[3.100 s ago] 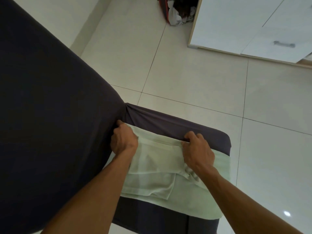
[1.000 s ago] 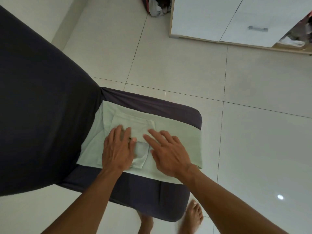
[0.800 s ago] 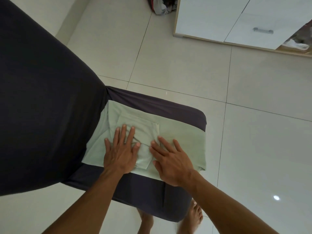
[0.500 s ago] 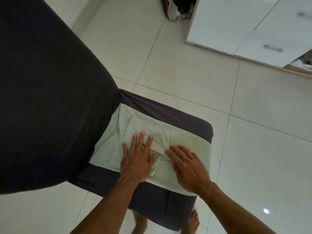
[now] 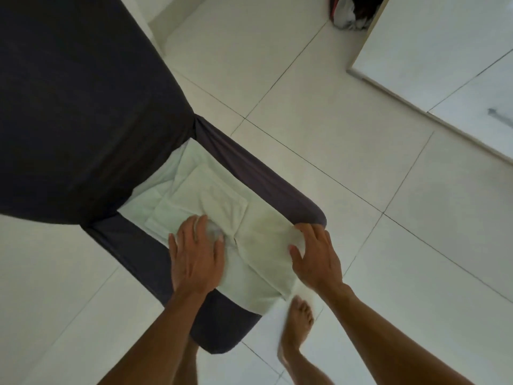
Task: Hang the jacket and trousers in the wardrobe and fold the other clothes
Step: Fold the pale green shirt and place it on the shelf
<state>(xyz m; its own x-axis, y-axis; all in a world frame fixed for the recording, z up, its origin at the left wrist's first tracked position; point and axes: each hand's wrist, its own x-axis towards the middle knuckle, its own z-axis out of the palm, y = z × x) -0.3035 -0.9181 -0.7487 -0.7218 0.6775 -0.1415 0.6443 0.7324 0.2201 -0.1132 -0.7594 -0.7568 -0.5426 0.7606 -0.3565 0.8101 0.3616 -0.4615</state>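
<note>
Pale green garment (image 5: 249,237) lies partly folded on the seat of a chair with a dark grey cover (image 5: 83,120), spread from the base of the backrest to the seat's front corner. Smaller folded layers are stacked on its upper part, nearer the backrest; creases gather in the middle between the 2 hands.

Left hand (image 5: 195,255): palm down on the garment near the seat's near edge, fingers spread and mostly straight, pressing the cloth flat. Fingertips are blurred, so can't tell if any cloth is caught under them. Reads as an open, flat press, not a grasp.

Right hand (image 5: 316,257): at the garment's right edge, just by the seat's front corner. Fingers curl down over the cloth edge and the thumb sits against the fabric, so it grips the garment's border. That area is motion-blurred too.

Both forearms come in from the bottom of the frame. 1 bare foot (image 5: 295,332) is on the floor just below the seat's front corner, blurred.

Surroundings: glossy white tile floor (image 5: 388,232). White wardrobe (image 5: 444,51) with a light wood edge at upper right, 1 handle visible but blurred. A dark bag (image 5: 352,12) with white cloth in it sits on the floor at top, beside the wardrobe.
</note>
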